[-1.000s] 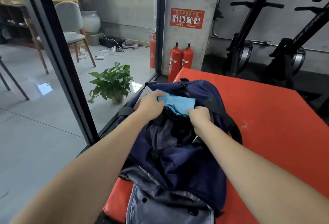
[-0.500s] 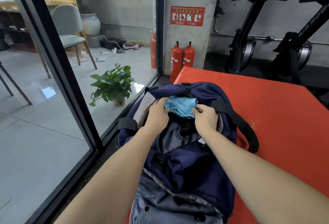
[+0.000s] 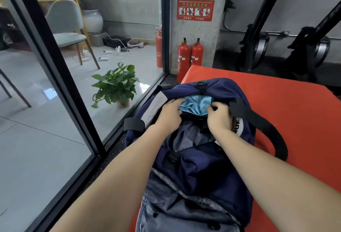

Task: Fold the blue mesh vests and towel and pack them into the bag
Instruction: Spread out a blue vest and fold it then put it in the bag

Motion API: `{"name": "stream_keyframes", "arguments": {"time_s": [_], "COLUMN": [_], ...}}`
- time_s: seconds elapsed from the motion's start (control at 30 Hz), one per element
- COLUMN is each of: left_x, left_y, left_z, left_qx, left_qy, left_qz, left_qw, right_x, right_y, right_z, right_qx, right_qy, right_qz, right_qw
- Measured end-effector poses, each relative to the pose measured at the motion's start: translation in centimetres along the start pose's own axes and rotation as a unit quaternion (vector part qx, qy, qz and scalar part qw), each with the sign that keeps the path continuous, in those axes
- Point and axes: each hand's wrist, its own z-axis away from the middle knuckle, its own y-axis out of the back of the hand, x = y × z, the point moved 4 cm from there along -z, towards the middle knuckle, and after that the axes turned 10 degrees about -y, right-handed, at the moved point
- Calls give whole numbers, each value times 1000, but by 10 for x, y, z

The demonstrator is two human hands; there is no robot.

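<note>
A navy blue bag (image 3: 201, 169) lies open on the red mat (image 3: 299, 113), its mouth at the far end. Light blue fabric (image 3: 195, 105) sits bunched inside that opening; whether it is a vest or the towel I cannot tell. My left hand (image 3: 170, 113) rests on the fabric's left side with its fingers pressing into it. My right hand (image 3: 219, 115) has curled fingers that pinch the fabric's right side. A black strap (image 3: 262, 126) loops off the bag to the right.
A glass wall with a black frame (image 3: 60, 76) runs along the left. Behind it stand a potted plant (image 3: 116, 86) and a chair (image 3: 68, 34). Red fire extinguishers (image 3: 190, 56) stand by a concrete pillar. Black exercise machines (image 3: 276, 28) line the back right.
Both hands have pushed the light blue fabric deeper into the bag's far end, and it looks more bunched. The bag's black strap has swung out to the right.
</note>
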Motion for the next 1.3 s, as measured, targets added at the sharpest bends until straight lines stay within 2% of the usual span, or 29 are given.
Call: {"name": "stream_keyframes", "arguments": {"time_s": [0.07,0.23,0.43,0.6,0.73,0.83,1.03,1.3], "left_x": [-11,-17,-19,-7,13,40,136,300], "left_y": [-8,-8,12,18,29,42,52,-20], "left_z": [-3,-11,-8,3,27,54,119,194], "left_qx": [-47,-112,-78,-62,-55,-48,-29,-82], "left_qy": [42,73,86,100,103,114,62,-63], "left_qz": [-40,-49,47,26,12,21,25,57], "left_qw": [997,990,992,993,993,992,997,993], "right_x": [12,16,8,-4,-10,-14,-2,79], "right_y": [-3,-5,-5,7,32,66,167,326], "right_z": [-9,-20,-16,5,43,76,139,191], "right_qx": [-29,-57,-86,-108,-138,-157,-181,-143], "right_qy": [-51,-67,-53,-35,18,50,79,86], "right_qz": [64,105,107,122,131,84,55,70], "right_qw": [996,991,989,986,982,983,979,984]}}
